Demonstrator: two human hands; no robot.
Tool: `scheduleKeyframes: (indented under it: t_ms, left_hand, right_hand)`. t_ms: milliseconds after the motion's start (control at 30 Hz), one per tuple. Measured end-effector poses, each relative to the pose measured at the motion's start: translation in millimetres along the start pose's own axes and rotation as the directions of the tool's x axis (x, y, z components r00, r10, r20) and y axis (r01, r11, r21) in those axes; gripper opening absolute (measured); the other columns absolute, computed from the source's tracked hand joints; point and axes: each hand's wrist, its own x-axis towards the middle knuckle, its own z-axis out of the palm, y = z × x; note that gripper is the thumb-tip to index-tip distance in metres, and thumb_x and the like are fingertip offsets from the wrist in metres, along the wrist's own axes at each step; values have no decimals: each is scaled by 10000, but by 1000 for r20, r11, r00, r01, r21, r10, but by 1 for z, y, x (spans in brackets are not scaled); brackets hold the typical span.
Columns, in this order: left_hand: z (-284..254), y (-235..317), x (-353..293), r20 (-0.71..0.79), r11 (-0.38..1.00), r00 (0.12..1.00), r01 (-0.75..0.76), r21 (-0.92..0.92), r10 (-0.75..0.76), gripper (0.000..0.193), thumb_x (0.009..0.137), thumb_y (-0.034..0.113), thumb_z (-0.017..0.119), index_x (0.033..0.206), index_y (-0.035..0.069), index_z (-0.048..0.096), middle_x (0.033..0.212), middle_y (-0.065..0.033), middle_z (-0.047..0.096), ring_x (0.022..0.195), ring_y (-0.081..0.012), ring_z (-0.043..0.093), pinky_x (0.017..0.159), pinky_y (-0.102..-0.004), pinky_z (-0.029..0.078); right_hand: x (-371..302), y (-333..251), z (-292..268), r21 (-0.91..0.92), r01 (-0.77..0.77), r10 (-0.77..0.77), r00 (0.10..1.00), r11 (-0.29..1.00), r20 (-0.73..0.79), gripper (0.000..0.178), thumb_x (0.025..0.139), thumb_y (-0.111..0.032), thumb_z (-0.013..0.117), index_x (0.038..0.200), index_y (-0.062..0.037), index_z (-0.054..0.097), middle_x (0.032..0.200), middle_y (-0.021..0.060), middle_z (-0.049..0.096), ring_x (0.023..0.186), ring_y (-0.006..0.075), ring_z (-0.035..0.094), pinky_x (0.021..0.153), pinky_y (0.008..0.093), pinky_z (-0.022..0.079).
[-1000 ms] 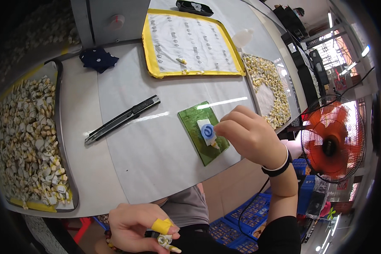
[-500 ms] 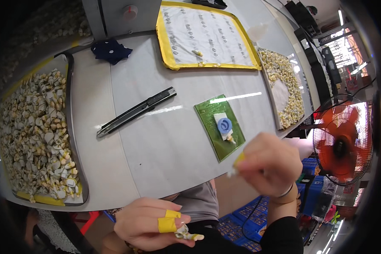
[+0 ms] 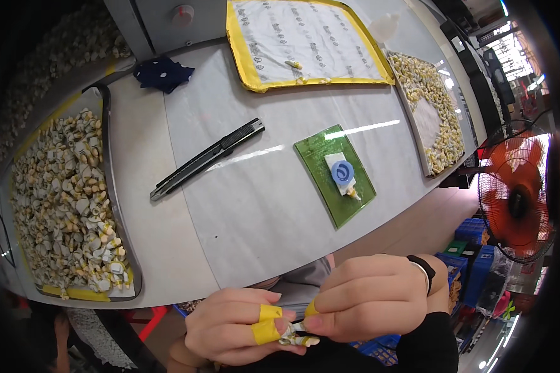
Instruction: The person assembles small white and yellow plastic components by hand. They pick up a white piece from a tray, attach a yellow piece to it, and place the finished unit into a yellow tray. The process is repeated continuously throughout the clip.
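Note:
My left hand (image 3: pixel 246 326), with yellow tape around two fingers, pinches a small white figurine with yellowish parts (image 3: pixel 298 339) close to my body. My right hand (image 3: pixel 376 298) meets it from the right, its thumb and taped forefinger closed on a small white piece (image 3: pixel 298 326) against the figurine. What that piece is cannot be made out. Beyond the hands on the table, a green pad (image 3: pixel 330 146) carries a white block topped by a blue round piece (image 3: pixel 342 173), with a small figurine part by it. A utility knife (image 3: pixel 208 158) lies left of the pad.
At the left, a tray (image 3: pixel 121 248) is heaped with similar figurines. A yellow-edged, cloth-lined tray (image 3: pixel 305 43) holds a few pieces at the back. Another tray (image 3: pixel 417 146) of small yellowish parts sits right. There are a dark blue cloth (image 3: pixel 162 74) and an orange fan (image 3: pixel 516 193).
My right hand has come down and left from beside the green pad to the figurine in my left hand. The view has shifted slightly.

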Motion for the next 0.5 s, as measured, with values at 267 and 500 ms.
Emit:
scheduleKeyframes:
  t_ms: [267,500]
  left_hand:
    - [3,12,11,-68,990,989,-127,62,131,267,698,39,765,902,-13,602,807,-157,656,724,-290,644,697,-394,567]
    - [3,12,9,-20,976,991,-126,177,132,250,677,37,776,855,-12,606,797,-146,653,703,-289,640,677,-384,574]
  right_hand:
    - [10,3,-3,-5,83,-82,993,997,83,114,731,6,705,808,56,638,802,132,624,679,218,603,577,273,506]
    - [10,3,-4,6,80,-80,992,997,95,117,731,5,704,812,57,637,806,135,626,685,218,607,588,270,511]
